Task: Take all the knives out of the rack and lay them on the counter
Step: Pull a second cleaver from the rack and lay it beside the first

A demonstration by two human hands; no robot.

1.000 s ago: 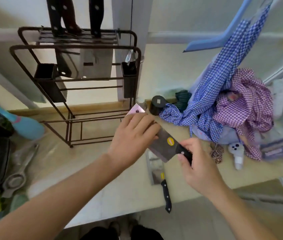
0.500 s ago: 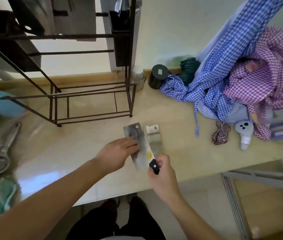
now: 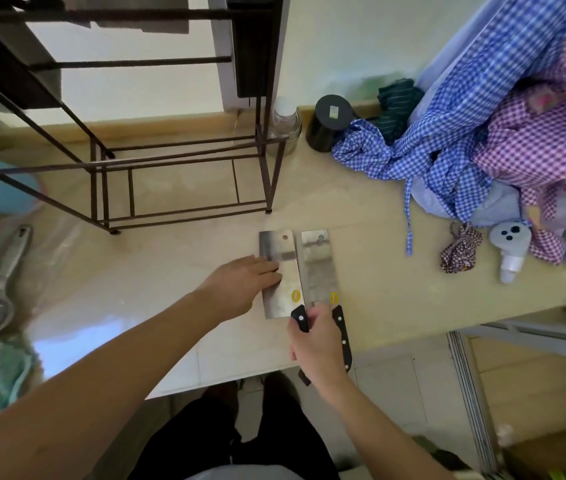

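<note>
Two steel cleavers with black riveted handles lie side by side on the beige stone counter (image 3: 378,237), close to its near edge, their blades pointing toward the wall and their long sides touching or nearly so; each carries a small yellow sticker near the handle. The left cleaver (image 3: 279,275) sits under the left hand (image 3: 245,284), whose fingers are stretched out flat and together, pressing on the left half of the blade; the right hand (image 3: 316,344) is curled around this cleaver's black handle at the counter's near edge, covering most of it. The right cleaver (image 3: 317,268) lies just beside the right hand's knuckles, its handle (image 3: 342,332) showing free past the hand and reaching over the near edge; neither hand grips it. The dark brown metal wire rack (image 3: 184,157) stands toward the back left of the counter, well apart from both hands; dark shapes at its top are cut off by the frame, so I cannot tell what it holds. Blue and purple checked cloths (image 3: 482,126) are heaped at the right end of the counter; a black cylindrical container (image 3: 330,123) stands by the back edge.
</note>
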